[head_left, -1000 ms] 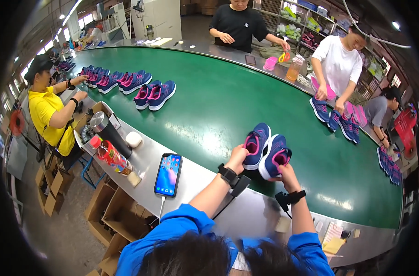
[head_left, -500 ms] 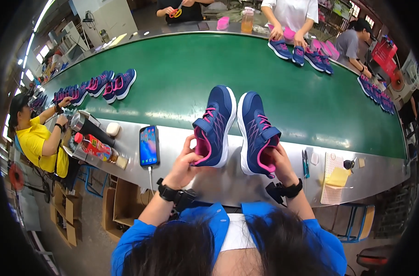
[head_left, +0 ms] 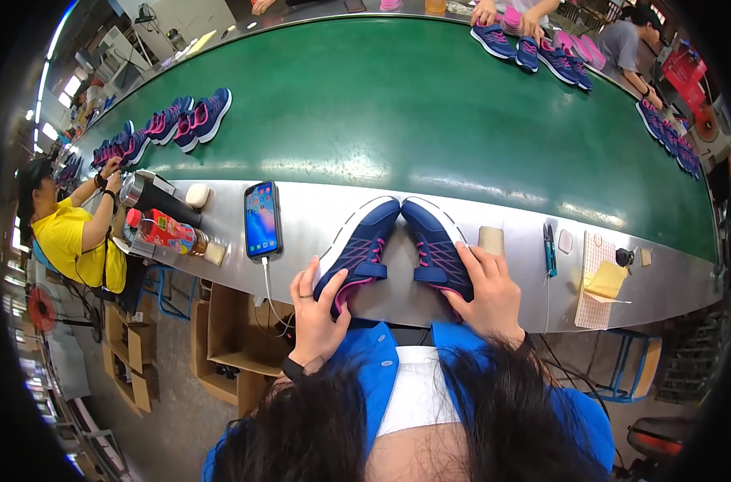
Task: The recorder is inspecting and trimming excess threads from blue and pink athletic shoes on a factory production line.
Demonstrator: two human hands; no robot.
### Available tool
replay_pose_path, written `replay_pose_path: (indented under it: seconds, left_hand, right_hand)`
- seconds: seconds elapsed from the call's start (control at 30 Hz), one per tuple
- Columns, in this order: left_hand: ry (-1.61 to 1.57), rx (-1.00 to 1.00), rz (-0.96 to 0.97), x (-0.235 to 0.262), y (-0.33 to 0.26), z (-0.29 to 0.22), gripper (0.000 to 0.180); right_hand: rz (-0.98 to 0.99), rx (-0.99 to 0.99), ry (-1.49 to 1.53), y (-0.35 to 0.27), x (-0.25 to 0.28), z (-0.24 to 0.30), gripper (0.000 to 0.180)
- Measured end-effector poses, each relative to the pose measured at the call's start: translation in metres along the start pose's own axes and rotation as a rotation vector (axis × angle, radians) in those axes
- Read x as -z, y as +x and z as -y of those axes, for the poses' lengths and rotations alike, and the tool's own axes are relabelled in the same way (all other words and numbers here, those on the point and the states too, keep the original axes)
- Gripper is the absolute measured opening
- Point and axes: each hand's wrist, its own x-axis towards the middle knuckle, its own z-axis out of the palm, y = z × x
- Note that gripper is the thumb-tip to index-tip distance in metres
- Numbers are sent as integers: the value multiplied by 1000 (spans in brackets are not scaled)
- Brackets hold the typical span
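Observation:
Two navy sneakers with pink lining and white soles are in front of me at the metal table edge, toes angled together. My left hand (head_left: 319, 309) grips the left sneaker (head_left: 364, 247) around its heel, fingers on the outer side. Around the heel part of the right sneaker (head_left: 436, 247), my right hand (head_left: 491, 296) is closed, with fingers along the sole side and thumb near the opening. Both shoes are tipped so their outer sole edges show. Their toes nearly touch.
A phone (head_left: 262, 221) on a white cable lies left of the shoes, near a red-labelled bottle (head_left: 166, 233) and a black tumbler (head_left: 158, 199). Cutters (head_left: 550, 251) and a notepad (head_left: 604, 281) lie right. Beyond runs a green belt (head_left: 317, 104) with more sneakers (head_left: 203, 119) and co-workers around it.
Both sneakers have come nearer to my body and turned, their toes now together and heels apart. My hands have shifted from the shoe openings to the outer sides.

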Motion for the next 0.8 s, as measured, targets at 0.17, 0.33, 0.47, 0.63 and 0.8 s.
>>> replay_pose_path:
  seconds: [0.17, 0.33, 0.47, 0.63, 0.8]
  left_hand:
    - [-46, 18, -16, -1, 1, 1, 67]
    - [-114, 71, 6, 8, 5, -6, 69]
    - [-920, 502, 165, 13, 16, -16, 77]
    - [-1576, 644, 197, 7, 18, -18, 65]
    - [-1608, 505, 213, 2, 30, -21, 67]
  right_hand:
    - [81, -34, -85, 1, 10, 5, 80]
    - [229, -147, 13, 5, 10, 1, 82]
    - [221, -231, 516, 17, -3, -16, 77]
    - [350, -467, 1162, 23, -16, -11, 79]
    - [358, -501, 1127, 26, -18, -15, 74]
